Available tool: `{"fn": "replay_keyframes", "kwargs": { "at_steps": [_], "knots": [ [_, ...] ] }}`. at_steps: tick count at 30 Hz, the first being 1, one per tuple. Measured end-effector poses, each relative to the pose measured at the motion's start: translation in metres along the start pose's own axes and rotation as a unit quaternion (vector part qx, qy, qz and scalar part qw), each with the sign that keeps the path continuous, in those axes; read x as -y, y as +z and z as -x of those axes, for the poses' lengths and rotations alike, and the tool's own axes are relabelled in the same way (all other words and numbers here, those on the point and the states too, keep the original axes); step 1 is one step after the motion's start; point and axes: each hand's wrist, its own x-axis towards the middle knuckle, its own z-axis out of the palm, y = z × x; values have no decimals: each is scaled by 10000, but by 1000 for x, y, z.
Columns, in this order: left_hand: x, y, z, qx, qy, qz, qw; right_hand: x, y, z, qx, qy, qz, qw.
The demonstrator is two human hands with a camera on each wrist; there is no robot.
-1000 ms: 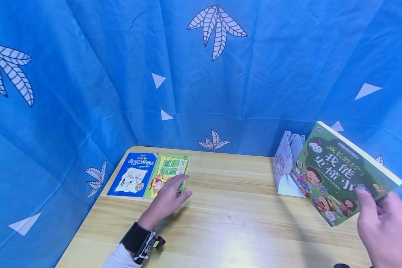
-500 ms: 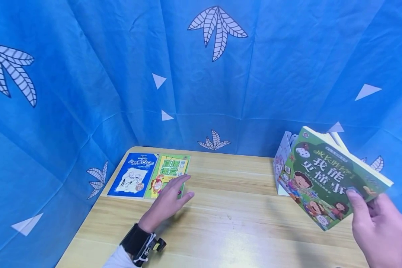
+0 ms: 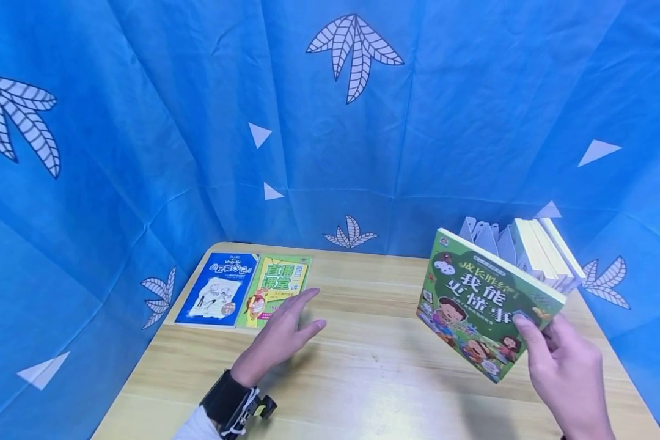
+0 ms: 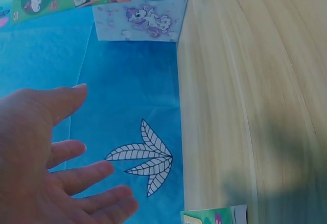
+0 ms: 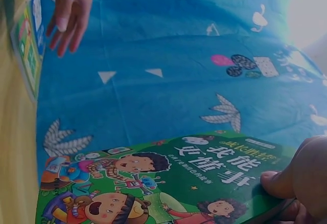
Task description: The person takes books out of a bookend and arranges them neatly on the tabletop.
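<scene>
Head view, green book (image 3: 481,299): tilted in the air over the table (image 3: 374,379), illustrated cover toward us; we place everything else by it.
Head view, right hand (image 3: 572,366): at the green book's right edge, its grip pinching that edge, thumb on the cover.
Head view, left hand (image 3: 280,333): well left of the green book, its grip slack and holding nothing, fingers extended and thumb apart; we see a black wristband (image 3: 222,391) behind it.
Head view, flat books: far left of the green book, the blue book (image 3: 214,293) and yellow-green book (image 3: 279,278) lie side by side; the left hand hides a corner of the latter, and we cannot tell whether it touches.
Head view, white rack (image 3: 486,235): behind the green book, which blocks part of it; pale-edged books (image 3: 544,253) stand in it.
Head view, blue cloth (image 3: 330,140): behind the green book, printed with leaves and triangles.
Left wrist view, white rack: overlapped by the green book; we see a pony on its panel.
Right wrist view, green book: fills our foreground, the right thumb pressing its cover.
Right wrist view, left hand: beyond the green book, well apart, fingers hanging near the flat books.
</scene>
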Motion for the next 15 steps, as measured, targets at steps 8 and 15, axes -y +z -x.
{"fn": "replay_keyframes", "kwargs": {
  "at_steps": [8, 15],
  "knots": [
    [-5, -1, 3, 7, 53, -10, 10000, 3, 15, 7, 318, -409, -291, 9982],
    [-7, -2, 5, 135, -127, 196, 9996, 10, 26, 12, 427, -750, -569, 9946]
  ]
}}
